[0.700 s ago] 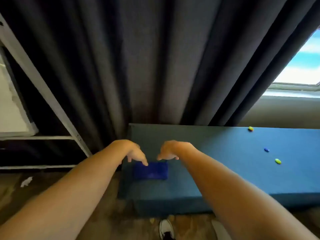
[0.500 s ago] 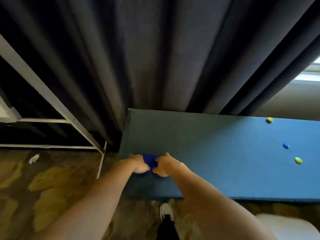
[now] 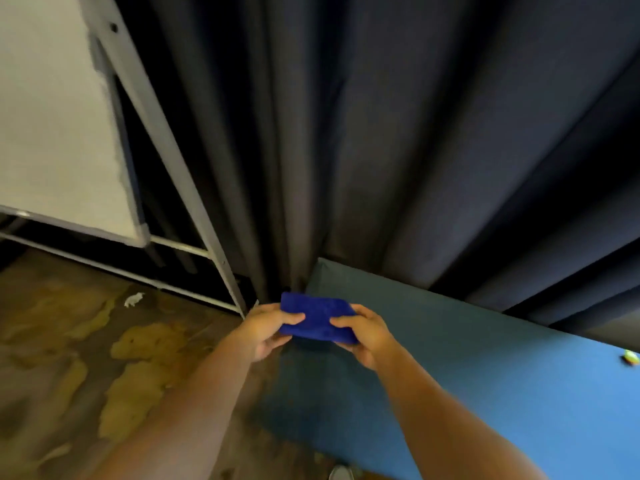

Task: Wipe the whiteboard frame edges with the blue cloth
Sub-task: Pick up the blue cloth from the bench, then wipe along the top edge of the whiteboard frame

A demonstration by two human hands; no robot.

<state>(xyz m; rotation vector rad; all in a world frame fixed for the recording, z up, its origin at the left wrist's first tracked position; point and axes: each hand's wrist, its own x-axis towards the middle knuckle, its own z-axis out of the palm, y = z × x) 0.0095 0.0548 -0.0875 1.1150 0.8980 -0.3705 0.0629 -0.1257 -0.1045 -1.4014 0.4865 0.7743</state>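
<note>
A folded blue cloth (image 3: 317, 318) is held in the air between both hands, over the left corner of a blue bench. My left hand (image 3: 266, 329) grips its left end, thumb on top. My right hand (image 3: 363, 332) grips its right end. The whiteboard (image 3: 52, 116) stands at the upper left on a grey metal stand (image 3: 166, 140); its frame edge (image 3: 131, 209) runs down the board's right side to a rounded lower corner. Both hands are well right of and below the board.
Dark curtains (image 3: 381, 133) hang behind. The blue bench (image 3: 485, 375) fills the lower right, with a small yellow-green object (image 3: 630, 356) at its far right. Worn brown floor (image 3: 69, 358) lies to the left with a white scrap (image 3: 133, 299). A shoe tip (image 3: 341, 473) shows at the bottom.
Both hands have lifted the blue cloth off the bench and hold it up. The view has swung left and up, bringing the whiteboard into sight.
</note>
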